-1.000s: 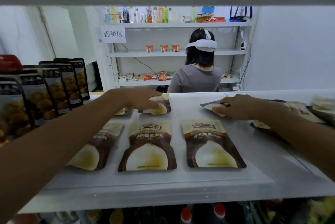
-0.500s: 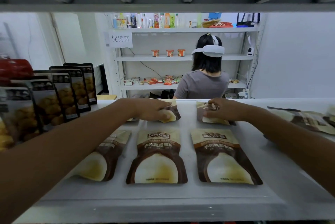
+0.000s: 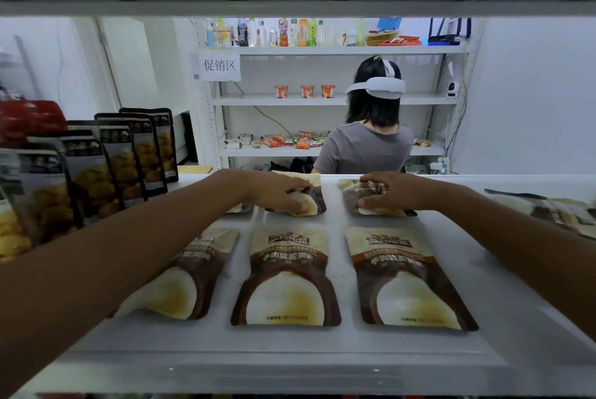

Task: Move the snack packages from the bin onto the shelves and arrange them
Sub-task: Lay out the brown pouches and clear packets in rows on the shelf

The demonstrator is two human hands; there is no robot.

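Left hand (image 3: 280, 193) pinches the middle pouch (image 3: 317, 201), right hand (image 3: 398, 192) the right pouch (image 3: 353, 196); both need squaring behind the front row (image 3: 287, 276).

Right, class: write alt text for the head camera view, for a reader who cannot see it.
The left hand holds one brown-and-cream snack pouch and the right hand another at the back of a white metal shelf; three matching pouches lie flat in front.

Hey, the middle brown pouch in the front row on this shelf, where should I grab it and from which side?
Probably its near bottom edge, from the front. The middle pouch lies flat, label up, on the shelf, that edge facing you. Slide fingers under, thumb on top; the flat face offers no pinch.
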